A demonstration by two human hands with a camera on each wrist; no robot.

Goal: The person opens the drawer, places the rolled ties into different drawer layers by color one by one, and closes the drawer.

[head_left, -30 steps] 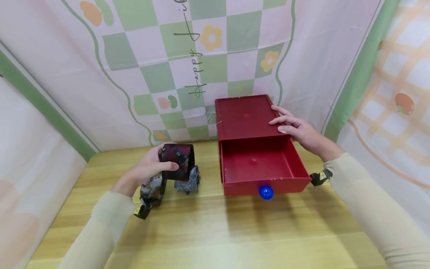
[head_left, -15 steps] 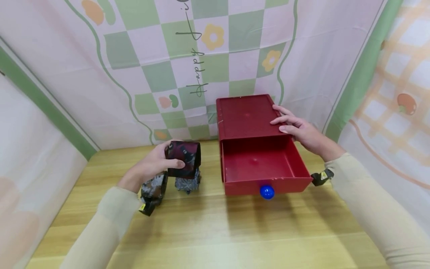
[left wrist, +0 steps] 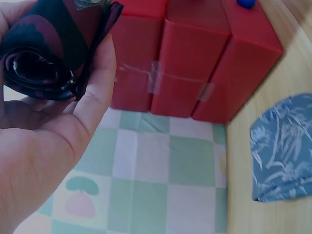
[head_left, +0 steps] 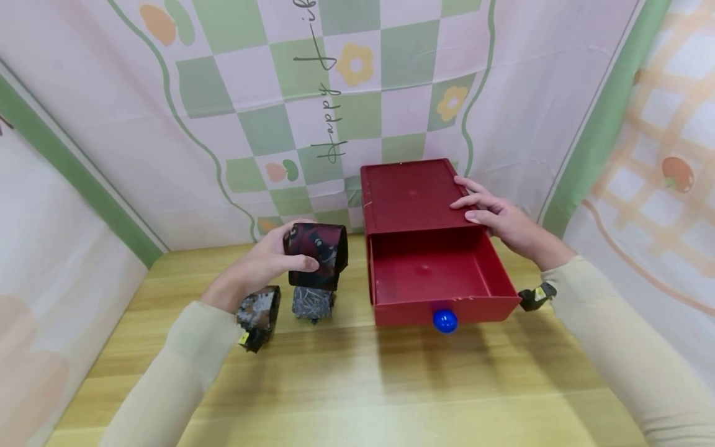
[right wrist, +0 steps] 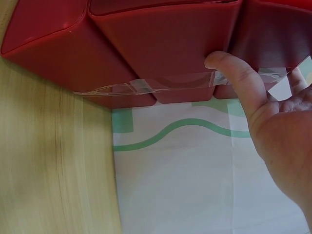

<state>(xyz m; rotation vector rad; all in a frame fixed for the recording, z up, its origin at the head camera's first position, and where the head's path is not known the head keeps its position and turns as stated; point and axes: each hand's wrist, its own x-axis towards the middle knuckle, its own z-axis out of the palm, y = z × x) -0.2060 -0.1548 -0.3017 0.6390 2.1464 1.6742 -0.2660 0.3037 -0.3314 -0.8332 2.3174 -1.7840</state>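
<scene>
My left hand (head_left: 268, 257) grips a rolled-up dark cloth (head_left: 315, 254) with a maroon and black pattern, thumb across its front. The left wrist view shows the end of the rolled cloth (left wrist: 39, 70) coiled in a spiral. Beneath it in the head view is a grey-blue rolled cloth (head_left: 311, 304) with white sprigs. A grey-brown blotchy roll of cloth (head_left: 259, 310) sits near my left wrist. To the right is a red drawer unit (head_left: 410, 192) with its drawer (head_left: 424, 279) pulled out. My right hand (head_left: 499, 217) rests on the unit's right edge, its thumb against the side.
A blue round knob (head_left: 445, 321) sticks out from the drawer front. Clear tape (right wrist: 141, 87) joins the red units, seen in the right wrist view. A patterned curtain (head_left: 251, 130) rises behind the wooden table (head_left: 335, 385), with more cloth at both sides.
My left hand has moved right and slightly away with the dark rolled cloth, from beside the grey-blue roll to above it. My right hand has stayed in place on the red unit.
</scene>
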